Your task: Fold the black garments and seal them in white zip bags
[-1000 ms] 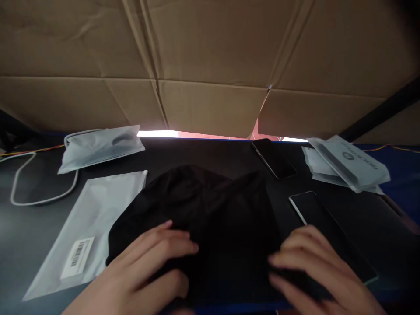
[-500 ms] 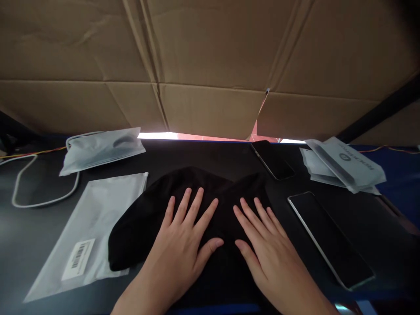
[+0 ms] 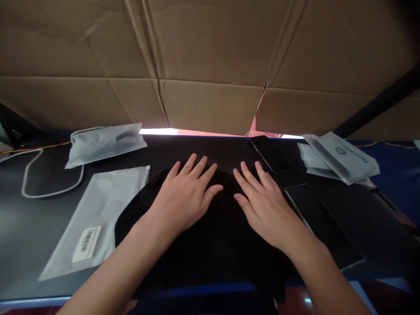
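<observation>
A black cloth lies spread on the dark table, its near part reaching the front edge. My left hand rests palm down on it with the fingers spread, near the cloth's far edge. Just to the right, my right hand also lies flat on the cloth, fingers apart. Neither hand grips anything. Left of the cloth is a frosted plastic bag with a barcode label. Beside my right forearm lies a large phone, partly covered by the arm.
A smaller phone lies at the back. Printed frosted bags are stacked at the far right. Another filled frosted bag and a white cable lie at the left. A cardboard sheet stands behind the table.
Both hands have slid forward, away from me, over the cloth. The cloth's near part now spreads farther toward the front edge. The view has shifted slightly.
</observation>
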`<state>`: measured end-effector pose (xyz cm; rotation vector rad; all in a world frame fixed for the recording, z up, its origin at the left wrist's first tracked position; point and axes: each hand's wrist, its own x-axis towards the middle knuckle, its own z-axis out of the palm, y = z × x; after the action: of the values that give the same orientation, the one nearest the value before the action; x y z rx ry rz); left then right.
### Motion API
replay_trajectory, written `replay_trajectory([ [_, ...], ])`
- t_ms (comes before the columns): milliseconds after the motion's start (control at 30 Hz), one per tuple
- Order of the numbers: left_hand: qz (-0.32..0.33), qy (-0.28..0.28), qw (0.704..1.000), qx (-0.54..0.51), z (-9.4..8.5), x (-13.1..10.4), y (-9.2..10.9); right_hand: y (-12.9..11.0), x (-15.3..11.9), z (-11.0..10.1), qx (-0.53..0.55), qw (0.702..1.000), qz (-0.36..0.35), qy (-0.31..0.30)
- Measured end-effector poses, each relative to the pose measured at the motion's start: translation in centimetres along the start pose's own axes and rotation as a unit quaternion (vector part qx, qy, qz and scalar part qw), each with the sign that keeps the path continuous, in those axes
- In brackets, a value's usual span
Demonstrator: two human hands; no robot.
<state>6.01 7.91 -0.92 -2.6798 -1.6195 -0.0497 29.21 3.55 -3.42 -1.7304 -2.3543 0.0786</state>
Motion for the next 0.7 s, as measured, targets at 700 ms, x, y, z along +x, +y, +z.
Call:
replay_trajectory([
  [700,0.080,0.140,0.986,0.043,-1.7,-2.2,-2.3,2.6,-1.2,-3.9,-0.009,0.991,-0.063,0.121],
])
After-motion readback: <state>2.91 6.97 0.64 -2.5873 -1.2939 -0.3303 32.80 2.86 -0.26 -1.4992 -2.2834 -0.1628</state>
